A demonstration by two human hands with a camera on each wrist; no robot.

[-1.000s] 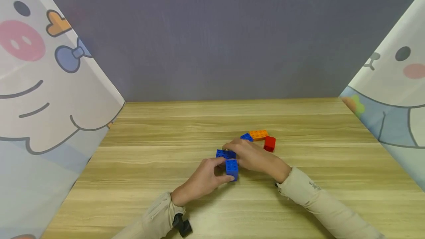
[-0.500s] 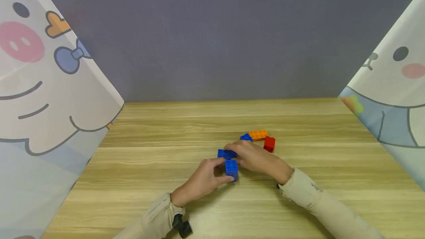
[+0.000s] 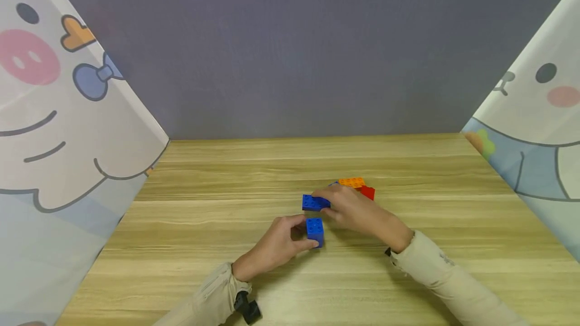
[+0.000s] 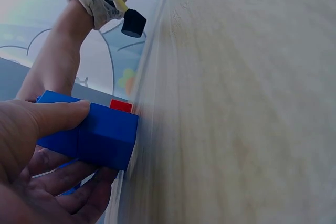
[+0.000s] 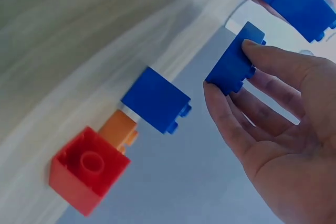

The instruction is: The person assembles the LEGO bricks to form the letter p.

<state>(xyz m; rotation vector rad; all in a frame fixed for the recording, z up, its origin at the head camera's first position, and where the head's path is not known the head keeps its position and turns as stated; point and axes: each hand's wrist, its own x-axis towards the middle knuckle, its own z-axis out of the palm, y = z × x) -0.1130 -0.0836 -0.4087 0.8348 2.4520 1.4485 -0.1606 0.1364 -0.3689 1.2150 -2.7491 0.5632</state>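
My left hand [image 3: 280, 245] holds a small upright stack of two blue bricks [image 3: 315, 232], thumb on the near side, on the wooden table. In the left wrist view the seam between the two blue bricks [image 4: 107, 135] shows under the thumb. Farther out, my right hand [image 3: 355, 213] pinches a longer blue brick [image 3: 310, 202] between thumb and fingers, apart from the stack. The right wrist view shows this blue brick [image 5: 231, 64] at the fingertips, studs toward the palm. Beyond that hand lies another blue brick [image 5: 156, 99], mostly hidden in the head view.
An orange brick [image 3: 351, 182] lies at the back of the group. Beside it a red brick [image 3: 368, 192] rests on its side, its hollow underside [image 5: 92, 162] showing in the right wrist view. A grey panel [image 3: 290, 54] stands behind the table [image 3: 217, 175], with printed panels at both sides.
My right hand has moved away from the stack, forward and slightly right, taking the longer blue brick with it. My left hand has stayed almost still with the stack.
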